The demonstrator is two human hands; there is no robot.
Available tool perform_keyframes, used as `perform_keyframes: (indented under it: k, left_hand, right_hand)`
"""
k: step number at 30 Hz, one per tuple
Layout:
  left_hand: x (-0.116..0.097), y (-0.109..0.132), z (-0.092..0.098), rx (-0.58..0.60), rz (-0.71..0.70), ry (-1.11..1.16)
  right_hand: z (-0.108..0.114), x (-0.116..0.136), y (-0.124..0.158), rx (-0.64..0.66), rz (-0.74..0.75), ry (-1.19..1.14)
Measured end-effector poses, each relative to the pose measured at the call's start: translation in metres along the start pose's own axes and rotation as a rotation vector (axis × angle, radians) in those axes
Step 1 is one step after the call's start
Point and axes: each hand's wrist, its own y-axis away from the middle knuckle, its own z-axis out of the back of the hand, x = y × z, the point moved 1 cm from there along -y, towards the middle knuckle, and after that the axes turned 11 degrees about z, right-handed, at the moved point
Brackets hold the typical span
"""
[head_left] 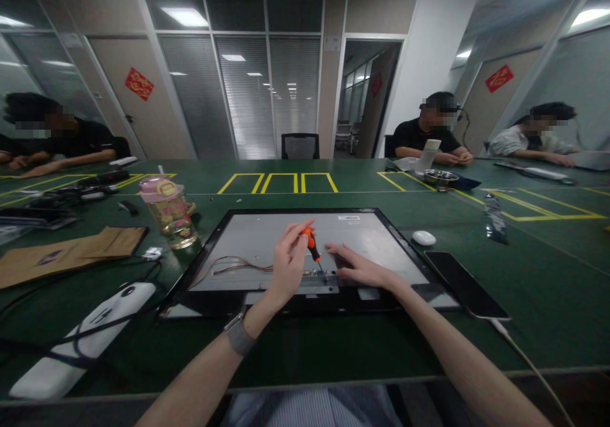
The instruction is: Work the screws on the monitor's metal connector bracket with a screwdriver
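Note:
A flat display panel (267, 230) with a grey metal back and black frame lies on the green table before me. My left hand (290, 258) is closed round the orange-and-black handle of a screwdriver (312, 244). Its thin shaft slants down to a metal bracket (314, 283) near the panel's front edge; whether the tip sits on a screw is too small to tell. My right hand (359, 267) rests on the panel just right of the tip, fingers apart, with nothing visibly held. A bundle of thin coloured wires (233, 260) runs left from the bracket.
Left of the panel stand a pink-lidded bottle (169, 214), a brown paper bag (71, 252) and a white power strip (90, 338) with cables. To its right lie a white earbud case (424, 238) and a phone (464, 284) on a cable. Several people sit across the table (305, 351).

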Motion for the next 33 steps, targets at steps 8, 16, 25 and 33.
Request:
perform_keyframes:
  k: [8,16,25,33]
  left_hand:
    - [0.0009,-0.001,-0.0023,-0.063,-0.003,-0.037]
    - [-0.0012,0.0002,-0.0024,-0.101,-0.014,-0.044]
    - [-0.0046,0.0007,-0.0001,-0.011,-0.006,-0.019]
    - [-0.0015,-0.0007,-0.0004,-0.053,-0.013,-0.011]
  right_hand:
    - [-0.0027,-0.0006,0.0011,-0.034,-0.009,-0.035]
    - [-0.0006,0.0028,0.0011,-0.023,-0.02,-0.046]
    - [-0.0012,0.002,0.001,-0.028,0.001,-0.048]
    - [-0.001,0.003,0.0004,-0.023,0.003,-0.046]
